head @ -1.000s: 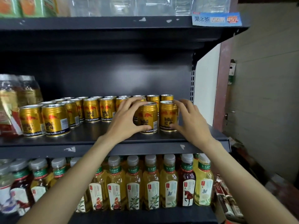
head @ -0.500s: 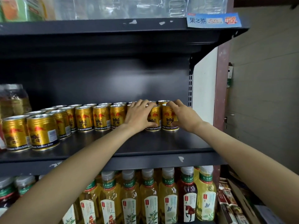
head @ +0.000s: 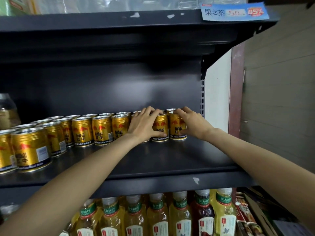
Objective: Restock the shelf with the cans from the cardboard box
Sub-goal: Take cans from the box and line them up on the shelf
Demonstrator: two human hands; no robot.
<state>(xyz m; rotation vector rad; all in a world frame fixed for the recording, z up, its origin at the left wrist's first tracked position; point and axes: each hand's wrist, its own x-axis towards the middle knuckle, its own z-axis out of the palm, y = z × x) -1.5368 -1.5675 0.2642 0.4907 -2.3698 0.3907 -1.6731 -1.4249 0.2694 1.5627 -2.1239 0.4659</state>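
**Two hands set gold cans at the back of a dark shelf**

Nearest the camera, on the lower level, stands a row of clear plastic bottles of yellow tea with green-banded labels (head: 157, 217), with one dark red bottle (head: 202, 217) among them. Above them runs the front lip of the dark grey metal shelf (head: 153, 184), its paint chipped in a few spots.

Two bare forearms reach up and across this shelf from the lower corners of the frame. The left hand (head: 144, 124) curls around the left side of a gold Red Bull can with red bull artwork (head: 161, 128), its thumb low on the can's front and its fingers bent over the top rim. The right hand (head: 190, 122) grips the neighbouring gold can at the row's right end (head: 176, 127), fingers hooked over its lid and thumb pressed near its base. The two cans stand upright, touching side by side, deep on the shelf near the rear panel.

To their left, a line of matching gold cans (head: 100, 130) extends toward the camera along the shelf, with a second row just behind it. At top right, a blue paper price tag with Chinese characters (head: 233, 11) hangs on the edge of the upper shelf.
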